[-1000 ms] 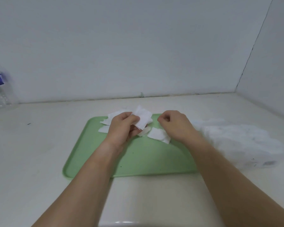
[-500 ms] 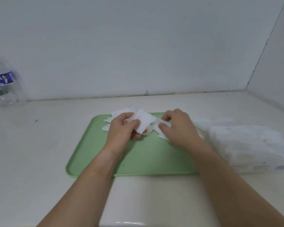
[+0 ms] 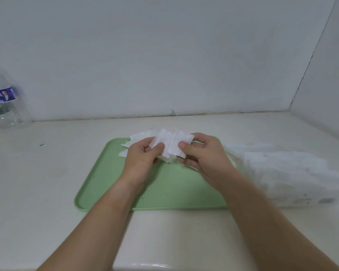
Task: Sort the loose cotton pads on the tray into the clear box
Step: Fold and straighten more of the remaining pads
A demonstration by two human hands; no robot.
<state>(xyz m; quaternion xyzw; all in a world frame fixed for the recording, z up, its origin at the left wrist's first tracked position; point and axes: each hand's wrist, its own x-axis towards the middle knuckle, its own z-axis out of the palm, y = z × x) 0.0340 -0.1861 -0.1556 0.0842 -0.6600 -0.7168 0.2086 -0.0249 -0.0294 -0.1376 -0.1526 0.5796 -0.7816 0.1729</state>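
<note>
Head view: left hand [image 3: 139, 161], right hand [image 3: 205, 159] pinch cotton pads [image 3: 172, 142] (over far tray [image 3: 164, 192] edge).

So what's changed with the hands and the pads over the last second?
The right hand picked a cotton pad off the tray and brought it left, against the pads the left hand holds. Tray, clear box and bottle stayed put.

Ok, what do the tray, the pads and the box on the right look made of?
Green tray: moulded plastic by the look, satin finish; even colour, rounded raised rim. Cotton pads: soft matte white fibre; thin sheets that flex where pinched. Clear box: probably thin transparent plastic; white contents show through its walls, though it is blurred.
</note>
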